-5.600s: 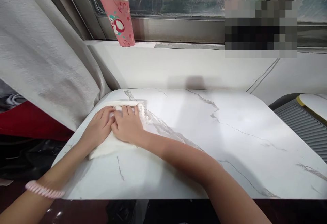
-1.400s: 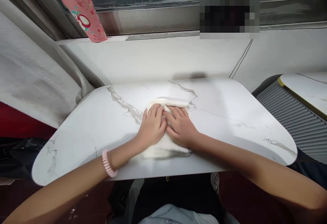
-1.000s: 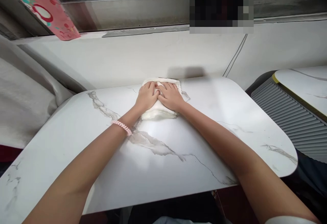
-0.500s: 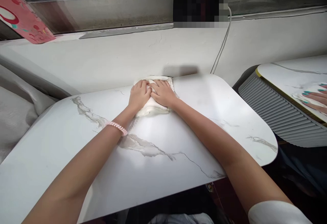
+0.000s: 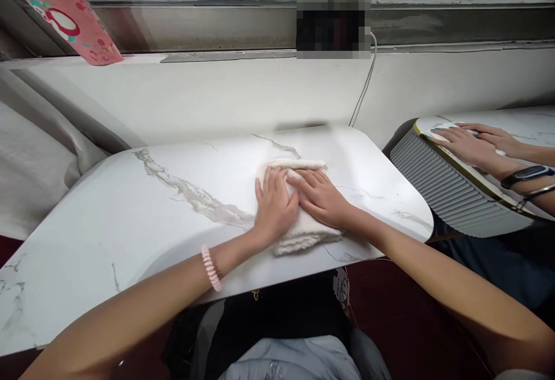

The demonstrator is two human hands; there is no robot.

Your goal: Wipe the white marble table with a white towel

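Observation:
A folded white cloth (image 5: 306, 232) lies on the white marble-patterned tabletop (image 5: 182, 241), right of its middle and close to the front edge. My left hand (image 5: 274, 203) rests flat on the cloth's left part, fingers stretched out. Beside it, my right hand (image 5: 319, 198) presses flat on the right part, its fingers pointing up and left. The two hands nearly meet over the cloth and cover much of it. Around my left wrist is a pink coil band (image 5: 211, 268).
At the right, another person's hands (image 5: 477, 143) rest on a second marble-patterned table (image 5: 533, 115) with a ribbed grey side. A white wall (image 5: 243, 93) runs behind my table. Cables (image 5: 366, 91) hang there, and a pink card (image 5: 82, 27) stands on the sill. Grey fabric (image 5: 39, 154) is at left.
Both my hands and the cloth have come from the table's back edge toward the front and slightly right. More of the other person's hands and arms shows now.

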